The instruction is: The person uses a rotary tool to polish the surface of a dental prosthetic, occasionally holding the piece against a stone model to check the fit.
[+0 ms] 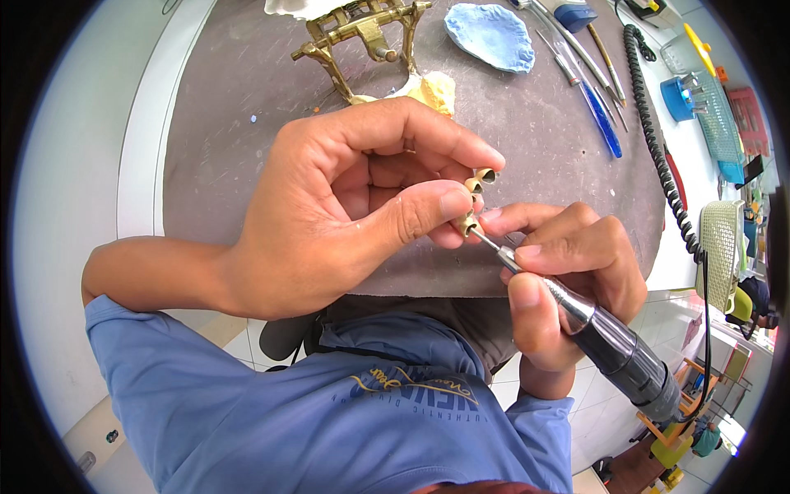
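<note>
Over the white bench (141, 181) spread a brown mat (218, 165). Above its near edge, the left hand (329, 206) had thumb and fingertips pinched nearly together; on the right, the right hand (584, 247) gripped a black-and-silver handpiece (613, 346) between thumb and curled fingers. Far off stood a brass frame (375, 37), a pale-blue slab (490, 37) to its right. Smallest, a gold-coloured row of caps (473, 181) sat in the left hand's pinch, the handpiece's thin tip at its nearest cap.
</note>
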`<state>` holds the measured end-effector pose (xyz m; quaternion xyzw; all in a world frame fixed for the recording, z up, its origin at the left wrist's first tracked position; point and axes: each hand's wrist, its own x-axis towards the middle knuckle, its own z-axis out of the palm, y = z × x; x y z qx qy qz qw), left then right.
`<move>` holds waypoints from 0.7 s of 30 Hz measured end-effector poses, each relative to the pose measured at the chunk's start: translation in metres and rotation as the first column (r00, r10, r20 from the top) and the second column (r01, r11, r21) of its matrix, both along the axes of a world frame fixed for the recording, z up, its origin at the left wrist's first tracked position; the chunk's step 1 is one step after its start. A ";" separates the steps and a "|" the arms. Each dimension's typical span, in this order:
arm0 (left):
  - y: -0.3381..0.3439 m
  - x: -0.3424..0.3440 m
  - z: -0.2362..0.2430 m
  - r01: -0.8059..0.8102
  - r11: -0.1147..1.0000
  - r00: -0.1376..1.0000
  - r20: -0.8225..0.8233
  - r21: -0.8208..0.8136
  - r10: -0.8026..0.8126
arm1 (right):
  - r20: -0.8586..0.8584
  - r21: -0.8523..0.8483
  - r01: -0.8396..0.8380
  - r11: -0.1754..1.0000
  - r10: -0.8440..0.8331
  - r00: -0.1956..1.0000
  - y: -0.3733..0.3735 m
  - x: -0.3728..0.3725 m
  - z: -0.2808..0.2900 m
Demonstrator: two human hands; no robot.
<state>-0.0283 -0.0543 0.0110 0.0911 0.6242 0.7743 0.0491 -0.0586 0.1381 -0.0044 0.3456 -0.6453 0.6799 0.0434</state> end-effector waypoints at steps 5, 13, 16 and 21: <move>0.002 -0.001 0.001 -0.015 1.000 1.000 0.003 0.003 0.015 | -0.014 0.012 0.000 1.000 0.000 1.000 0.000 -0.002 -0.001; 0.001 0.000 0.000 -0.009 1.000 1.000 0.008 0.008 0.009 | 0.005 0.006 0.020 1.000 -0.020 1.000 -0.001 0.000 0.000; 0.001 -0.001 0.000 -0.008 1.000 1.000 -0.010 0.005 0.008 | 0.000 -0.003 0.027 1.000 -0.027 1.000 0.001 -0.001 0.000; 0.002 -0.001 0.000 -0.005 1.000 1.000 -0.008 0.030 0.005 | -0.044 -0.010 0.033 0.999 -0.034 0.998 0.002 -0.001 0.000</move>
